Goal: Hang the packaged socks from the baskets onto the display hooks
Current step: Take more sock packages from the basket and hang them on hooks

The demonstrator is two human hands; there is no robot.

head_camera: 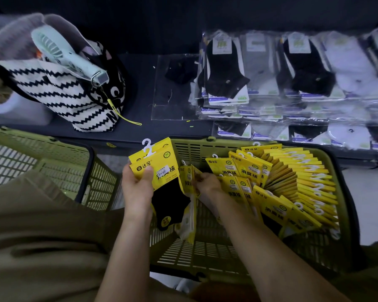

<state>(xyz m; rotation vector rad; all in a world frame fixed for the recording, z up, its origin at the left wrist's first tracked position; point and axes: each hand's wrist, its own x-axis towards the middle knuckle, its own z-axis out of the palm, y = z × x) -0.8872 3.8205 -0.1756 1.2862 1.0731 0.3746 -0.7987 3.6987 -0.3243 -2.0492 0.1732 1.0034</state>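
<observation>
Dark shelving runs beyond our hands, stocked with clear-wrapped sock packs (297,83) up and to the right and a zigzag tote bag (59,88) up and to the left. Our left hand (138,186) is closed around a small stack of yellow sock packs (159,171), thumb across the card so their white hangers (148,147) line up on top, probably ready for a hook; no display hooks are in view. Our right hand (207,182) is closed around another pack (189,177) from the green basket (192,147) below, where the rest (292,177) fan out just right of it, while a second basket (59,166) sits left.
</observation>
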